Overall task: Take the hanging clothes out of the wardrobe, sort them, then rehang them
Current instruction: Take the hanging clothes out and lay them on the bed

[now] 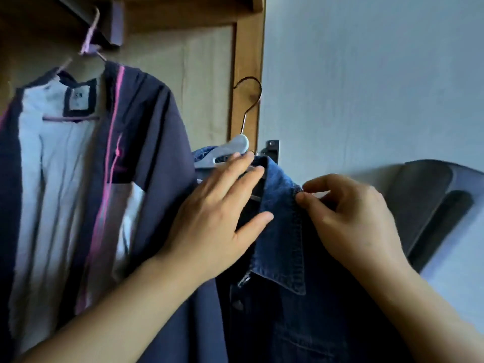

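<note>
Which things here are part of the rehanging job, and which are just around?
Job: dark blue denim shirt, its white plastic hanger with metal hook, navy jacket with pink piping on a lilac hanger, left hand, right hand.
Around: grey chair back, pale wall.

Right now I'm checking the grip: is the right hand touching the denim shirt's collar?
Touching. The head view shows the right hand pinching the edge of the denim shirt's collar between thumb and fingertip.

We see dim, cool daylight; wall (366, 74) brightest, wardrobe (183, 19) top shadowed. Jacket (78, 179) at left motion-blurred, hands (214, 218) sharper. Wide-angle bending at edges.
</note>
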The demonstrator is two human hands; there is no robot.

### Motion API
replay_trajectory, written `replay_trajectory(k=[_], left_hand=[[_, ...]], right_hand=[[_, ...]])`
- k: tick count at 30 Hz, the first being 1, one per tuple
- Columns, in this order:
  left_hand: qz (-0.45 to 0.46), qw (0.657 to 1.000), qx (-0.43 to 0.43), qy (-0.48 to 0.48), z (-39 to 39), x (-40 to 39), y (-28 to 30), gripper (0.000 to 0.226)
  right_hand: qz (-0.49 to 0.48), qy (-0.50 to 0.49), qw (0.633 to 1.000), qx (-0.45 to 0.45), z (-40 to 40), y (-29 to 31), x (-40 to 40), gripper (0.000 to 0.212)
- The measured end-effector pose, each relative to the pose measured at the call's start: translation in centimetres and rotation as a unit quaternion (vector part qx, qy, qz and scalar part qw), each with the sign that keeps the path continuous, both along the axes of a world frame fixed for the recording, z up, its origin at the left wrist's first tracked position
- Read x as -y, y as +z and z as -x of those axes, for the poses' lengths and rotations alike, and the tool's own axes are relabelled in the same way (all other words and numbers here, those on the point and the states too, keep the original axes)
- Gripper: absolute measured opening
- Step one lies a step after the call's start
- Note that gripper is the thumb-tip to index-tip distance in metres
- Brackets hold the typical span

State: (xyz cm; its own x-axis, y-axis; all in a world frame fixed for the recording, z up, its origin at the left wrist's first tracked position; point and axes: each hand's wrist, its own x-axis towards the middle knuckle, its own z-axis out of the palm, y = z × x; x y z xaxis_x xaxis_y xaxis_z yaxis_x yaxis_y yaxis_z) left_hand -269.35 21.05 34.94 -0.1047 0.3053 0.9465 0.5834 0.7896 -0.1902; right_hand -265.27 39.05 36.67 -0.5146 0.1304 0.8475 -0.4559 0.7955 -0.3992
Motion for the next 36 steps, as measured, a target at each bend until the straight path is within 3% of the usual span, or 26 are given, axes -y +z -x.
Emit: replay_trajectory(k=[3,11,14,17,20,22,25,27,32,36], left_hand=[[-0.004,0.998,0.063,-0.024,-0.5,-2.9,-2.2,0.074],[-0.028,0.991,0.129,-0.018,-1.1,-6.8,-8.2,0.107],[-0.047,0.984,0.163,-0.053,-1.7,-8.4,-10.3,0.096],[-0.063,0.981,0.154,-0.104,-3.1,-10.9,-11.5,0.066],[-0.012,0.964,0.203,-0.172,-4.8,-14.4,-12.1,0.043],[0.047,0.942,0.254,-0.214,-6.0,-17.2,-12.6,0.036],[0.113,0.917,0.281,-0.259,-7.7,-21.6,-14.4,0.032],[0.130,0.907,0.280,-0.287,-8.6,-24.8,-15.7,0.031],[0.151,0.870,0.290,-0.369,-9.9,-33.1,-18.9,0.037],[0.189,0.820,0.306,-0.445,-11.2,-39.4,-20.6,0.040]], right_hand=[[0.000,-0.009,1.000,0.014,-2.3,-3.1,-2.5,0.012],[0.043,0.018,0.994,0.094,-7.2,-9.9,-9.8,0.015],[0.082,0.042,0.988,0.127,-9.3,-11.9,-13.7,0.014],[0.137,0.074,0.979,0.130,-12.2,-13.7,-17.5,0.019],[0.147,0.071,0.977,0.135,-15.5,-15.9,-21.3,0.029],[0.160,0.042,0.975,0.149,-17.8,-17.2,-23.8,0.039],[0.168,0.011,0.962,0.214,-21.6,-18.0,-27.0,0.029],[0.167,-0.021,0.951,0.259,-24.3,-18.5,-28.7,0.051],[0.034,-0.256,0.920,0.295,-29.1,-20.6,-31.2,0.061],[0.043,-0.371,0.873,0.314,-31.7,-23.5,-31.6,0.076]])
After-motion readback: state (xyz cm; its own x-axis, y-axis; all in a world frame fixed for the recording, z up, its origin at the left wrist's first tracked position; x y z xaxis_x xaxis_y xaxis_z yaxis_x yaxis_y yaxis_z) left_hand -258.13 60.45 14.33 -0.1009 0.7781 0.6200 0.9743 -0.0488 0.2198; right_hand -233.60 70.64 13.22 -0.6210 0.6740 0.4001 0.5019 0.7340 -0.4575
